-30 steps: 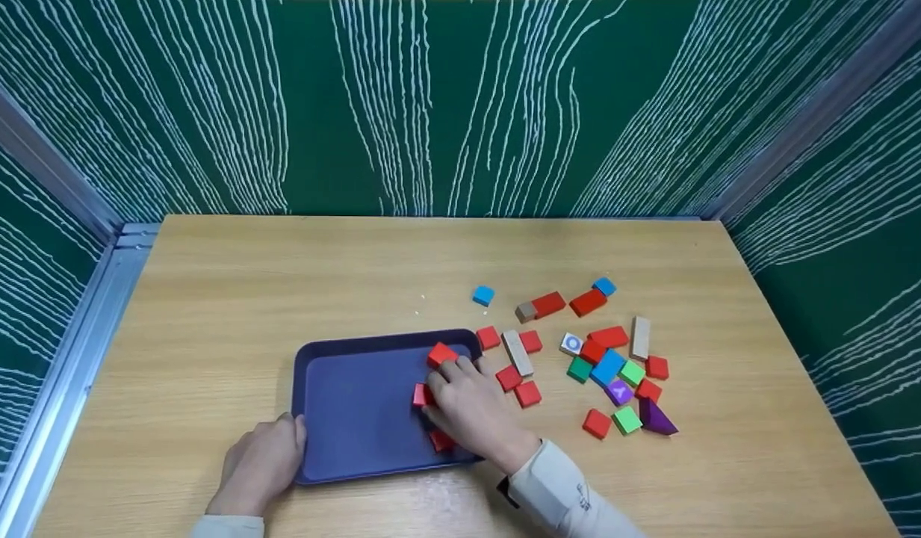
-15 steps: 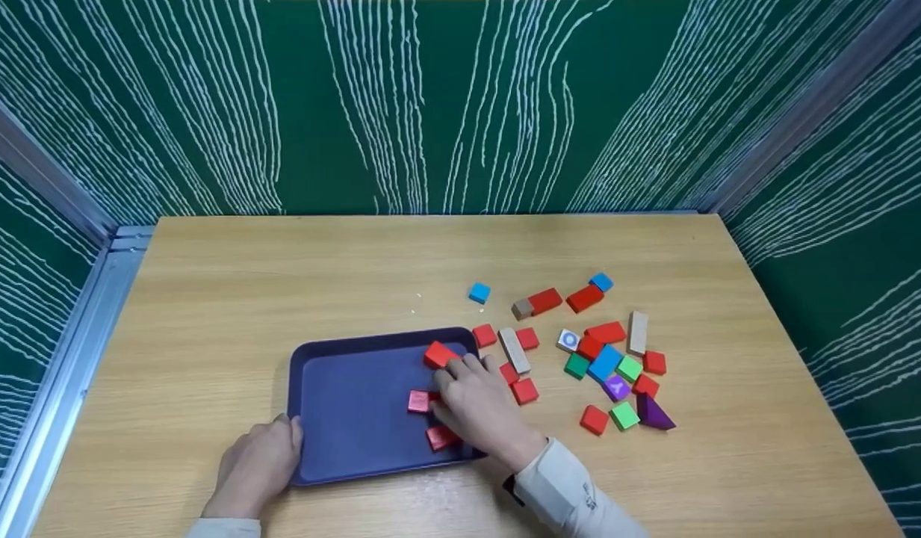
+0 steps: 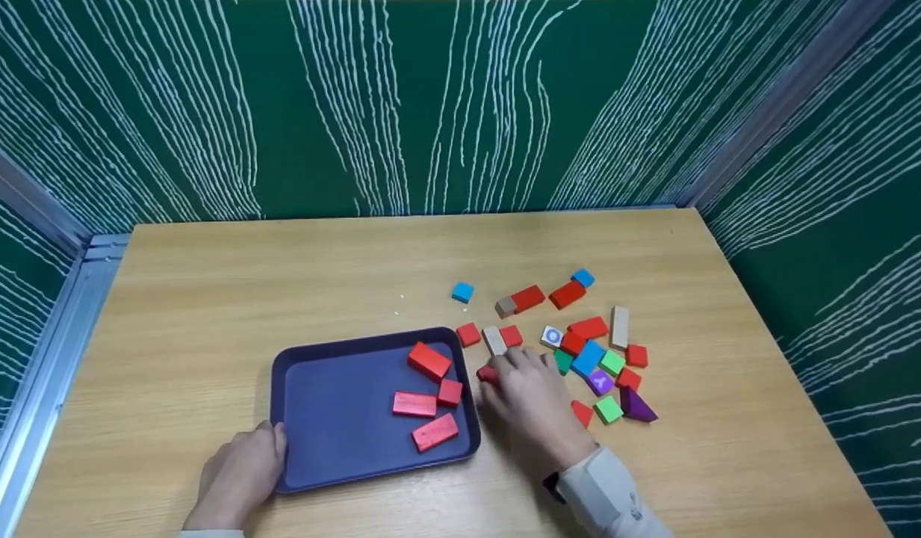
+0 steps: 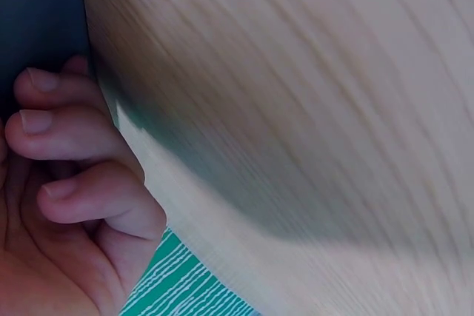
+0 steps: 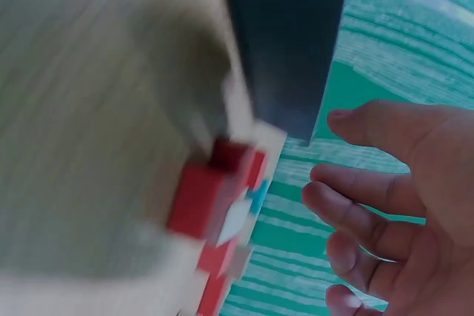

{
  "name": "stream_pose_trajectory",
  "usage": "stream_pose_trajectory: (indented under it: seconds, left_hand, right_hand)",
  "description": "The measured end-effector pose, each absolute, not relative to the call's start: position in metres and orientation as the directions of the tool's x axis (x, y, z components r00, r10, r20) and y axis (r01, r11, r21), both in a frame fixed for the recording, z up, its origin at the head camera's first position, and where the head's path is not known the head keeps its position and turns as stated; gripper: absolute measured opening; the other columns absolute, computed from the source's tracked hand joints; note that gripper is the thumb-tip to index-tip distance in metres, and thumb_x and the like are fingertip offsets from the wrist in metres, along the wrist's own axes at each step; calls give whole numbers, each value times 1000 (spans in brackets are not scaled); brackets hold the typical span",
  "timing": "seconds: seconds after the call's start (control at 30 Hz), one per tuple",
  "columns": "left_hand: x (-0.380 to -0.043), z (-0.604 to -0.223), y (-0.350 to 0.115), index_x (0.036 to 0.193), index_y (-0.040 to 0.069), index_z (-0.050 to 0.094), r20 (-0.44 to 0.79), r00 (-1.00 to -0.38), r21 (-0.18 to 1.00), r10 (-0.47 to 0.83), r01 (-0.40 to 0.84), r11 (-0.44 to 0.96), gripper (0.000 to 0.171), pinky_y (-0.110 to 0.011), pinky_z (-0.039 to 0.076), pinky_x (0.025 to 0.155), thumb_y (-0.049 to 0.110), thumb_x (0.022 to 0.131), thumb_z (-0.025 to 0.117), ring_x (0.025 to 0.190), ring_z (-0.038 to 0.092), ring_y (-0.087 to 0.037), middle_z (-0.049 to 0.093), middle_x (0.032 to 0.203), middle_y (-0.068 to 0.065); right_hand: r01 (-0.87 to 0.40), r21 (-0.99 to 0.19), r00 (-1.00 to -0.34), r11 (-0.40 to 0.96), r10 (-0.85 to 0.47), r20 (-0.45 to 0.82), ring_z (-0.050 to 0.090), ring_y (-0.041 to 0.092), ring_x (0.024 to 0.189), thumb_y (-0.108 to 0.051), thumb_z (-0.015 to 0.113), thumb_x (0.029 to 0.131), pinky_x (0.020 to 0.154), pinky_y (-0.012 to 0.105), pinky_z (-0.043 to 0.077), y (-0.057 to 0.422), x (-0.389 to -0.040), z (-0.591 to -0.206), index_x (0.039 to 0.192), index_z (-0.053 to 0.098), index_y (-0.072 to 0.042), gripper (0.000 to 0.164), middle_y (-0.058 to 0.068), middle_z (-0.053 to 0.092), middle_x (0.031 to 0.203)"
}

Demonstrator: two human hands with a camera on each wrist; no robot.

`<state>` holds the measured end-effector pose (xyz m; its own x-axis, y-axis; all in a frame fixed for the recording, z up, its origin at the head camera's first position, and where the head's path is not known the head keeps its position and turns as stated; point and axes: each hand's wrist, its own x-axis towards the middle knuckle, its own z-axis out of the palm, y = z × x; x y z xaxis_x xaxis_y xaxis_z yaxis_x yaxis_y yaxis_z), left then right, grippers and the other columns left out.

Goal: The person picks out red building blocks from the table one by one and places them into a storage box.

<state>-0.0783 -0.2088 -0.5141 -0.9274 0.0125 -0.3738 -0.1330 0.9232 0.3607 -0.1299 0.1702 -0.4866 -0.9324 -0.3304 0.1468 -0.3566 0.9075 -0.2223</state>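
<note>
Since the earlier frame, the right hand (image 3: 533,403) has moved off the tray (image 3: 329,430) to just beside a small red block (image 3: 487,374) on the tabletop (image 3: 281,280); its fingers are parted and loosely bent, with nothing held. The left hand (image 3: 240,472) grips the tray's left rim. Four red blocks (image 3: 414,404) lie in the tray's right part.

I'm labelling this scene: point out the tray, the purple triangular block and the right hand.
Tray (image 3: 337,422), head view: bare floor.
Purple triangular block (image 3: 636,406), head view: middle of visible surface.
Right hand (image 3: 533,400), head view: back of the hand.
</note>
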Motion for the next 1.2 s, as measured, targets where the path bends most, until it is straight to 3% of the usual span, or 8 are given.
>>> stream_pose_trajectory:
  seconds: [0.2,0.5,0.77,0.93,1.2]
  left_hand:
    - [-78,-514,-209,98,-7,60,-373,-928,352,20,-121,928,41,-49,50,58,24,107,35,69,64,-34,61,77,-18]
    - [-79,-515,-209,105,-11,60,-387,-922,354,13,-136,925,45,-53,52,63,25,107,34,78,66,-44,65,87,-25]
    - [-79,-513,-208,103,-10,60,-395,-919,345,10,-139,928,45,-50,51,60,26,107,34,73,66,-37,64,82,-21]
    - [-79,-513,-208,100,-8,60,-385,-923,348,7,-138,927,43,-51,51,60,25,107,34,74,66,-40,63,82,-21]
    - [-76,-514,-206,96,-9,60,-382,-924,385,22,-137,913,46,-35,40,48,24,109,31,54,51,-20,48,62,-7]
  right_hand:
    - [-314,-179,-944,932,-287,160,58,28,94,-30,79,87,85,50,44,191,-128,-493,109,71,-9,31,8,64,99]
    - [-224,-191,-974,956,-215,65,57,31,101,-39,78,88,94,57,43,193,-128,-499,115,71,-7,42,11,65,107]
    - [-212,-154,-977,965,-207,49,56,29,88,-42,77,86,79,47,42,194,-129,-514,112,70,-3,47,12,66,98]
    - [-225,-159,-974,961,-216,73,57,30,85,-37,77,86,74,45,42,196,-130,-514,111,70,-3,42,13,68,97]
    - [-249,-172,-964,953,-228,134,59,30,92,-35,79,85,83,49,45,184,-134,-493,114,70,-4,43,13,69,102]
